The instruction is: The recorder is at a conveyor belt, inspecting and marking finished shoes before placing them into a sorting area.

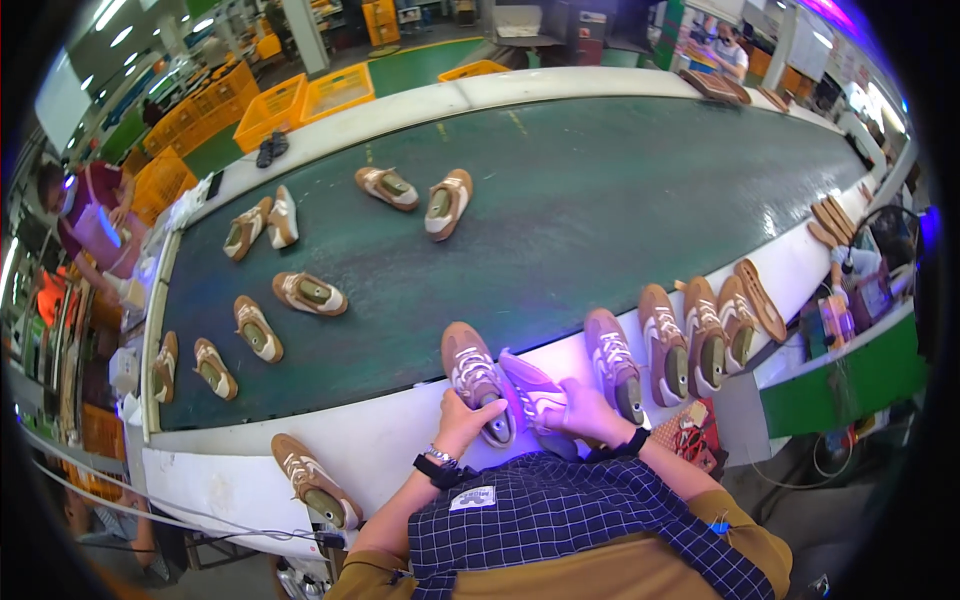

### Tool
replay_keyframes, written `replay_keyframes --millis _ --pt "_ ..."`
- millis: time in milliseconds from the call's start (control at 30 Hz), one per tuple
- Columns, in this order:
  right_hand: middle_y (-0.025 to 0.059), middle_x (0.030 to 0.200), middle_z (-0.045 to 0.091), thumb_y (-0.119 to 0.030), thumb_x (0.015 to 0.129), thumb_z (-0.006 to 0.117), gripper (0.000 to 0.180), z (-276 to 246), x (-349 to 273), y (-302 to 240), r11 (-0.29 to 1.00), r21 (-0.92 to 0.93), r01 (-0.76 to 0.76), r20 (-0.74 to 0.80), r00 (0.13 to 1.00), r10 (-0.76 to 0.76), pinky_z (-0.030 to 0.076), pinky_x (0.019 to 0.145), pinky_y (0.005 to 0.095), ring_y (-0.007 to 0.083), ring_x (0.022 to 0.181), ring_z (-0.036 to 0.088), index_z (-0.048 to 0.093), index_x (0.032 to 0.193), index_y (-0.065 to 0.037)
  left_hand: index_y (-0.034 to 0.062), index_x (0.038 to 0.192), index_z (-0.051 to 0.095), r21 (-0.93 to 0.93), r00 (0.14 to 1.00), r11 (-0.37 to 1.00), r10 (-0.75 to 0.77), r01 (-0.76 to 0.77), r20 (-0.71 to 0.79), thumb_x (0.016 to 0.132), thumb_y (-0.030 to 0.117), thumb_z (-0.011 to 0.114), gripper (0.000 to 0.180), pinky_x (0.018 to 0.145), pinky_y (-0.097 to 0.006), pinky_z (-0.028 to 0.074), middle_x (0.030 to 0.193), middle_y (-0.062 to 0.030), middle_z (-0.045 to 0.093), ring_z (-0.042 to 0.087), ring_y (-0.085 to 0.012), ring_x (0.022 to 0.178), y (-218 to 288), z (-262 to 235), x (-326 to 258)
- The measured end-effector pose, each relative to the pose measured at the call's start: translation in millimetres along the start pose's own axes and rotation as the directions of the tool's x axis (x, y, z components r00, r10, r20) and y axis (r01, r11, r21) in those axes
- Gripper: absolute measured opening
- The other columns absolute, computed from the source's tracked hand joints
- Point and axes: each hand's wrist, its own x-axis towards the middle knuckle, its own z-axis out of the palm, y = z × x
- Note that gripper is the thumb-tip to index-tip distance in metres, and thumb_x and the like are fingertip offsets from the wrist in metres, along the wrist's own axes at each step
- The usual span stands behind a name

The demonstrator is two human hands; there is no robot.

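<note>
My left hand [462,422] is closed on the heel end of a tan and white sneaker [468,358], thumb at its collar, toe pointing away from me. A second sneaker [532,384], tilted on its side under violet light, is gripped by my right hand [592,412]; its heel is partly hidden by my fingers. Both shoes are close together at the white ledge [400,408] in front of me. Right of my right hand stands another sneaker [612,355], with several more beyond it. One single sneaker [305,470] lies left of my left forearm.
Beyond the ledge runs a green conveyor belt [600,210] carrying several sneakers [450,205], mostly at its left. Loose soles [760,300] lie at the right. Yellow crates [338,92] stand past the far rim. A co-worker [95,215] is at the left end.
</note>
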Motion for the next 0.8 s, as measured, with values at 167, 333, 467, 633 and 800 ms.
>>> replay_keyframes --millis 167,333,467,633,800 --pt "0.0223 0.106 0.06 -0.044 0.066 0.079 0.084 13 8 44 0.98 0.199 -0.029 0.025 0.999 0.025 0.048 0.085 0.0351 0.0291 0.099 0.061 0.045 0.12 0.01 -0.0081 0.11 0.044 0.407 0.952 0.91 0.185 -0.073 -0.243 0.051 0.035 0.082 0.082 0.083 -0.037 0.048 0.109 -0.0237 0.055 0.058 -0.0293 0.098 -18 13 26" --pt "0.0127 0.121 0.055 -0.017 0.084 0.064 0.054 -10 2 29 0.464 0.863 -0.197 0.288 0.948 -0.132 0.043 0.097 0.0322 0.0201 0.11 0.054 0.043 0.129 0.004 -0.0018 0.123 0.043 -0.528 0.977 0.848 0.075 0.042 0.199 0.067 0.014 0.062 0.061 0.088 -0.038 0.047 0.112 -0.0154 0.056 0.058 -0.0278 0.099 -31 -36 15" --pt "0.0128 0.128 0.048 -0.017 0.086 0.061 0.06 -13 8 1 0.143 0.971 -0.193 0.232 0.906 -0.354 0.036 0.104 0.0336 0.0206 0.117 0.049 0.033 0.135 0.004 0.0041 0.132 0.038 -0.655 0.971 0.752 0.093 0.077 0.22 0.065 0.009 0.055 0.069 0.091 -0.036 0.046 0.118 -0.0109 0.052 0.055 -0.0258 0.105 -29 -49 -15" --pt "0.0131 0.128 0.048 -0.029 0.084 0.065 0.068 2 33 -23 0.009 0.982 -0.191 0.172 0.859 -0.482 0.036 0.104 0.0349 0.0212 0.117 0.049 0.033 0.134 0.003 0.0055 0.135 0.033 -0.659 0.947 0.751 0.238 -0.036 0.218 0.06 0.006 0.055 0.079 0.096 -0.038 0.043 0.121 -0.0107 0.05 0.053 -0.027 0.109 10 -45 -36" --pt "0.015 0.127 0.049 -0.042 0.081 0.065 0.075 0 37 -42 -0.07 0.946 -0.317 0.22 0.784 -0.581 0.038 0.104 0.039 0.0236 0.116 0.05 0.033 0.134 0.001 0.0025 0.134 0.034 -0.714 0.922 0.669 0.376 -0.205 0.088 0.052 0.011 0.057 0.085 0.1 -0.042 0.04 0.12 -0.014 0.05 0.052 -0.032 0.111 52 -31 -58"
